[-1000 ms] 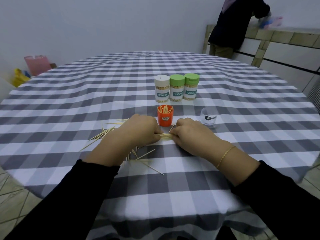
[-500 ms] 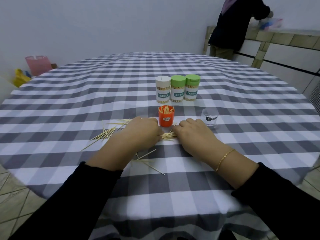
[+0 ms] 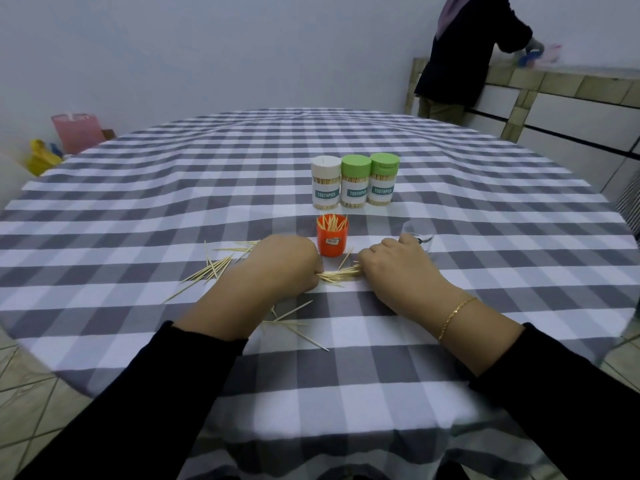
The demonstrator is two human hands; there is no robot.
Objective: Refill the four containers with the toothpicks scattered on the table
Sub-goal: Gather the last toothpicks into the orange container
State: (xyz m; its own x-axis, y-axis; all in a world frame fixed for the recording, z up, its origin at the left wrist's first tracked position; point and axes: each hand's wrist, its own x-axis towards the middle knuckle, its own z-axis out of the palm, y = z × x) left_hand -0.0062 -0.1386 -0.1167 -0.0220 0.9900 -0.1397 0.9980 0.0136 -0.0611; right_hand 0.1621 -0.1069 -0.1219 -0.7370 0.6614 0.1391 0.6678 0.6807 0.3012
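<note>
Loose toothpicks point(image 3: 294, 325) lie nearest on the table point(image 3: 138, 216). The left hand point(image 3: 280, 268) and right hand point(image 3: 391, 265), fingers curled, pinch a small bundle point(image 3: 337, 274) between them; fingertips are hidden. This looks like gathering; next, lift it into the open orange cup point(image 3: 331, 235). Beyond stand three capped jars point(image 3: 353, 185), apparently full. A clear lid point(image 3: 420, 237) hides partly behind the right hand.

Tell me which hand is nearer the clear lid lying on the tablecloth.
Right. The right hand has its knuckles right beside the clear lid, partly overlapping it in view; the left hand sits beyond the orange container, farther off.
</note>
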